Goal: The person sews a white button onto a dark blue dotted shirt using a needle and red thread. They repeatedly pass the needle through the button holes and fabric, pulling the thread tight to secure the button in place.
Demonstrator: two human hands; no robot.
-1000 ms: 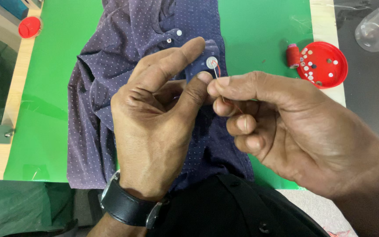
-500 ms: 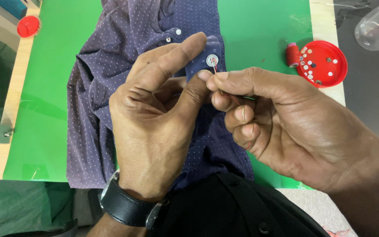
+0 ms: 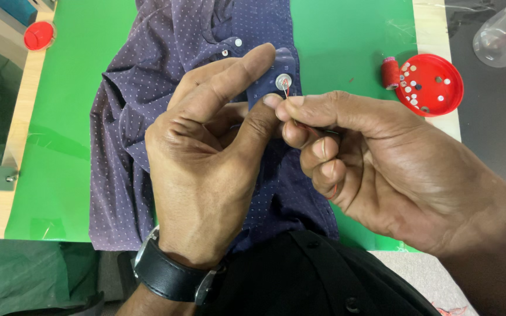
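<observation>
Shirt cuff (image 3: 276,73) pinched in left hand (image 3: 206,158), thumb and forefinger closed on fabric, white button (image 3: 283,81) kept facing up. Right hand (image 3: 370,158) closed in fine grip on needle, barely visible, with red thread (image 3: 289,89) at button. Since a second ago, right fingers drawn slightly nearer button, thread loop shortened; stitch judged being pulled snug. Dotted purple shirt (image 3: 147,117) spread on green mat (image 3: 65,117) on desk. Red lid with spare buttons (image 3: 431,85) and red spool (image 3: 390,73) lying to right, untouched.
</observation>
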